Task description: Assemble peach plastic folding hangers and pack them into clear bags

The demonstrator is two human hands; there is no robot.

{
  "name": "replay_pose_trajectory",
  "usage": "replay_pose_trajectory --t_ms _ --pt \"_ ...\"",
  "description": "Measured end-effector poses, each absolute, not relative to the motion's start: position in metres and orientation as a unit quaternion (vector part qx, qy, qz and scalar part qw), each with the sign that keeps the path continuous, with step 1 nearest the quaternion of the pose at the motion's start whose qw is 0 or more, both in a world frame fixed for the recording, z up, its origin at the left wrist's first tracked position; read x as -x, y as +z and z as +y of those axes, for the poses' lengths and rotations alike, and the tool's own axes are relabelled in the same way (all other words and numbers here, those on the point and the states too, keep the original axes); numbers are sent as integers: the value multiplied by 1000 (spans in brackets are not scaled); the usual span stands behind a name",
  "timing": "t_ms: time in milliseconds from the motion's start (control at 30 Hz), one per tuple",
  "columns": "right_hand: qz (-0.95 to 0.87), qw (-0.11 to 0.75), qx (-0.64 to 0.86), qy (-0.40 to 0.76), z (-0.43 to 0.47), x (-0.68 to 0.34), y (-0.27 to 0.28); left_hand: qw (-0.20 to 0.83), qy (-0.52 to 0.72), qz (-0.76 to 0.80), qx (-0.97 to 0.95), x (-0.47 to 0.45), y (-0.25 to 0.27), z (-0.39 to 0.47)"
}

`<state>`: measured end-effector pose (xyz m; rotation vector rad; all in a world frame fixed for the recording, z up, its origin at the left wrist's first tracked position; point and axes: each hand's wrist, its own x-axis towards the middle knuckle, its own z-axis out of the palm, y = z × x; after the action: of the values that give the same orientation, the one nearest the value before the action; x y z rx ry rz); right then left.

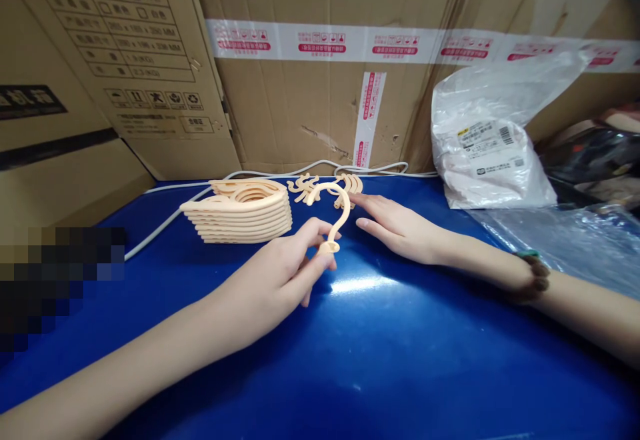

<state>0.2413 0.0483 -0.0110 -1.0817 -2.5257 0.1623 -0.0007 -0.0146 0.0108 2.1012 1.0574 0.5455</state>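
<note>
Your left hand [293, 263] has its grip closed on a cream hook [346, 210], pinching it at the lower end, with the thumb on the near side by the flared collar [330, 247] and the forefinger passing behind the stem. Nearly all of the hook stands clear of that grip: the stem rises above your fingers, bends over at the top and comes down to a free tip on the left, so the curve opens toward the left and downward. Your other fingers curl beneath, partly hidden behind the thumb. Your right hand [400, 223] reaches in from the right, low over the blue worktop [400, 353], its thumb and forefinger apart — the forefinger's tip is at the right edge of a pile of loose hooks [357, 184], though you cannot tell from this view whether it touches them. The held hook is between your two hands, nearer the camera than the pile and partly in front of it. To the left of the pile, just beyond your left hand, lies a neat stack of cream hanger bodies [239, 227], one flat upon another. A white cable [165, 228] runs behind the stack — and farther right, well apart from the held hook, a white plastic bag [493, 147] leans against the cardboard [295, 107].
</note>
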Motion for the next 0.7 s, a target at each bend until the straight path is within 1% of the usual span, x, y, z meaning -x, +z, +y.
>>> replay_pose_trajectory --t_ms 100,167,267,367,433,533,633,700 --pt "-908 153 390 10 52 -241 -12 443 241 407 -762 -1 5 -12" --pt "-905 144 398 -32 50 -241 -9 464 251 412 -743 -1 3 -10" --pt "-888 170 418 -88 45 -240 -3 467 265 414 -735 0 1 -6" --pt "-857 202 462 -105 43 -243 1 484 284 400 -725 1 2 -4" --pt "-846 199 479 -127 44 -247 0 504 287 402 -709 0 4 -3" --pt "-840 153 495 -159 48 -254 -5 544 281 412 -674 -2 5 -2" --pt "-832 99 519 -167 50 -258 -9 574 274 437 -636 -2 6 -1" --pt "-831 88 525 -160 49 -258 -9 582 275 451 -618 -2 6 0"
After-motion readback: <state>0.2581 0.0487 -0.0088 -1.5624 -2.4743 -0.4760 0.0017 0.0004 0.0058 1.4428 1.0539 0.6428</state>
